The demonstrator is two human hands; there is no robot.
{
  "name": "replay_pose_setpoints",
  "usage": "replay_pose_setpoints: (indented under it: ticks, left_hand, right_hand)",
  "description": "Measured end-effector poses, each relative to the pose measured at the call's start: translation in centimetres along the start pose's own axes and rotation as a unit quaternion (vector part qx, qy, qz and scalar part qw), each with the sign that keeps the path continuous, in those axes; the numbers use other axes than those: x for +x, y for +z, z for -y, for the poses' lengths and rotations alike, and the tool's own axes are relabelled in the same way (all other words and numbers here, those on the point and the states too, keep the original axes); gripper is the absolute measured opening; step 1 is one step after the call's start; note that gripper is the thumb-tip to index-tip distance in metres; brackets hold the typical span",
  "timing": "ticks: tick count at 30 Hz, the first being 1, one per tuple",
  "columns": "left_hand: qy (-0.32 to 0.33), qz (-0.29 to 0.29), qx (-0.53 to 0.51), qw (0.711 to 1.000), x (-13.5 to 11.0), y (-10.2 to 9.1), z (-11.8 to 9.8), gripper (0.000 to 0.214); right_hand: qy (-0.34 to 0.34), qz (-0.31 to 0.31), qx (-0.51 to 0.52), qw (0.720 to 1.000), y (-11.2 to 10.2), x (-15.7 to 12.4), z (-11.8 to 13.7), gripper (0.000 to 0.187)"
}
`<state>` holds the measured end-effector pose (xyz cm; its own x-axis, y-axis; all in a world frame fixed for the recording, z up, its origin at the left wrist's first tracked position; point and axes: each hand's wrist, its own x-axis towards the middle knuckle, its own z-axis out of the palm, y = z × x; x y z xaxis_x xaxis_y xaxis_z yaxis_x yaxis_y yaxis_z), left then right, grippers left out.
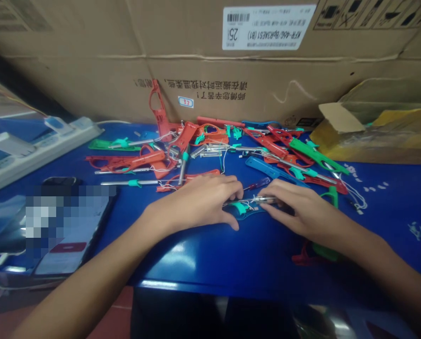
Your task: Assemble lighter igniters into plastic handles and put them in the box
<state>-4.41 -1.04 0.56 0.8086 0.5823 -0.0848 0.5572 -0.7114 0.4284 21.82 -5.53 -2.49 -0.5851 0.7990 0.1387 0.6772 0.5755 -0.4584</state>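
Observation:
My left hand curls over the left end of a blue lighter shell on the table. Its thumb lies along the near side, by a teal trigger and a thin metal tube. Between the thumb and fingers of my right hand is a small clear lighter tank with a metal end, held over the shell's right part. White wires show between the two hands. Just beyond them lies a screwdriver with a purple handle. My fingers partly hide the shell.
Red lighter shells, a green shell, metal tubes and wires pile up along a cardboard box. Phones and a white power strip are at left. An open carton and small white bits lie right.

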Motion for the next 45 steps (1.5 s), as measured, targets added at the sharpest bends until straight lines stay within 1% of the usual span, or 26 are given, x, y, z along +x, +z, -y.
replay_pose_setpoints:
  ticks: [5,8,12,15,18,22,27,31,37,41,45]
  left_hand:
    - [0.021,-0.012,0.015,1.000,0.3,0.5,0.2,0.044]
    - [0.027,-0.018,0.021,0.999,0.3,0.5,0.3,0.041]
    - [0.025,-0.027,0.031,0.999,0.4,0.6,0.3,0.041]
    - [0.021,-0.019,0.021,0.999,0.2,0.7,0.3,0.044]
    - [0.037,-0.012,0.000,0.999,0.0,0.7,0.4,0.045]
    - [0.055,-0.019,0.011,0.998,-0.2,0.8,0.5,0.041]
    - [0.058,-0.025,0.027,0.998,-0.1,0.7,0.3,0.034]
    - [0.048,-0.012,0.027,0.998,-0.2,0.5,-0.1,0.029]
    - [0.038,-0.011,0.029,0.999,0.0,0.5,-0.3,0.031]
    - [0.036,-0.003,0.031,0.999,0.1,0.5,-0.3,0.032]
    - [0.046,-0.014,0.029,0.998,0.2,0.7,-0.1,0.031]
  right_hand:
    - [0.004,-0.005,-0.016,1.000,-0.1,-0.1,0.0,0.023]
    - [0.010,-0.005,-0.015,1.000,-0.2,-0.2,-0.1,0.020]
    - [0.004,-0.007,-0.008,1.000,-0.4,-0.2,-0.2,0.016]
    - [0.001,-0.003,-0.012,1.000,-0.5,-0.1,-0.2,0.017]
    - [-0.004,-0.004,-0.022,1.000,-0.5,0.0,-0.2,0.017]
    - [-0.010,-0.008,-0.033,0.999,-0.5,0.1,-0.2,0.018]
    - [-0.013,-0.006,-0.030,0.999,-0.7,0.0,-0.2,0.021]
    - [-0.023,0.003,-0.022,0.999,-1.2,-0.1,-0.5,0.027]
    - [-0.003,0.009,-0.025,1.000,-1.7,0.0,-0.8,0.026]
    - [-0.010,0.004,-0.026,1.000,-1.7,0.0,-0.7,0.025]
    - [-0.017,-0.003,-0.041,0.999,-1.8,-0.1,-0.9,0.025]
